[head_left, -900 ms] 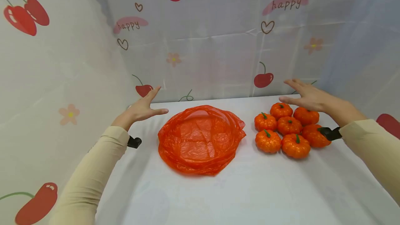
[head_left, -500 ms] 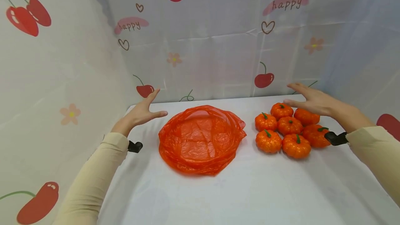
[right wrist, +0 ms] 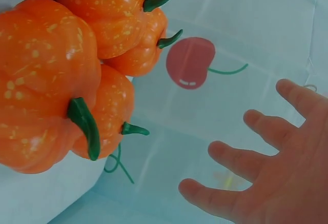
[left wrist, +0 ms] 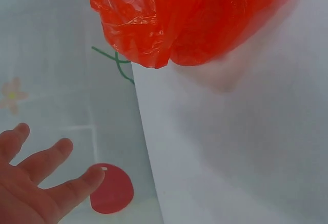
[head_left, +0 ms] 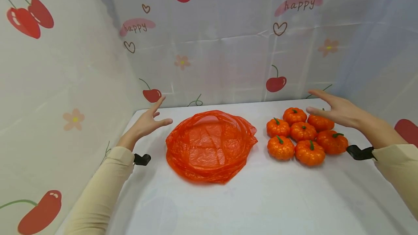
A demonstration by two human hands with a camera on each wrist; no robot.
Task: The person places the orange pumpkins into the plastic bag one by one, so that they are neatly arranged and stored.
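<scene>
An orange-red plastic bag [head_left: 209, 148] lies on the white table with its mouth spread wide and facing up. My left hand [head_left: 143, 123] hovers to the left of the bag, fingers extended and thumb apart, holding nothing. In the left wrist view its spread fingers [left wrist: 46, 162] are well away from the bag [left wrist: 195, 24]. Several small orange pumpkins [head_left: 303, 131] with green stems sit in a cluster to the right of the bag. Above the cluster's right side my right hand [head_left: 346, 111] is held in the air with fingers extended. The right wrist view shows those fingers [right wrist: 241, 162] apart from the pumpkins [right wrist: 46, 85].
The white table [head_left: 209, 209] stretches in front of the bag and pumpkins. A hanging sheet [head_left: 222, 64] printed with cherries and hearts closes off the back, with similar sheets on the left and right. A black wrist strap part [head_left: 359, 152] sits at the right cuff.
My right hand has drifted right and slightly down, uncovering more of the pumpkins. My left hand has shifted slightly left and down. The bag and pumpkins stay where they were.
</scene>
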